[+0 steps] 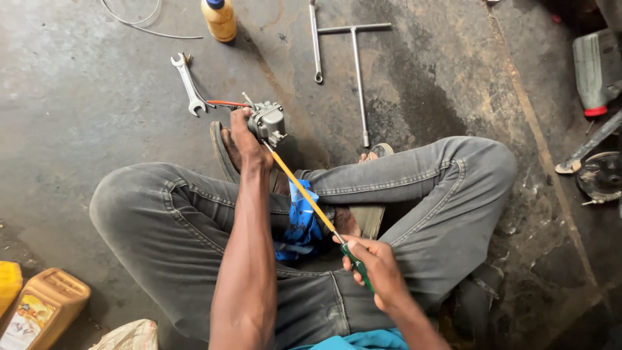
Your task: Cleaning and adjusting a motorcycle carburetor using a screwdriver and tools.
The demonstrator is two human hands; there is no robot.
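The person sits cross-legged on a stained grey concrete floor (97, 97) in grey denim jeans (427, 181); the left hand (246, 139) is stretched forward and clenched around a small grey cast-metal engine part (267, 122), which it holds above the left foot, with a thin red-orange hose (223, 104) coming out of the part's far side; the right hand (376, 266) is closed around the green handle of a long screwdriver with a yellow shaft (304, 194), close to the lap; the shaft slants up and away from that hand, and its tip meets the underside of the metal part; a crumpled blue cloth (301, 223) lies between the legs, under the shaft.

Beyond the metal part lies a silver open-ended spanner (188, 84), just beside the hose; farther right a long steel T-handle wrench (358, 78) and a slim steel bar (315, 42) rest on the floor; a yellow plastic bottle with a blue cap (219, 19) stands at the top edge; an orange plastic jerrycan (45, 308) lies at the lower left.
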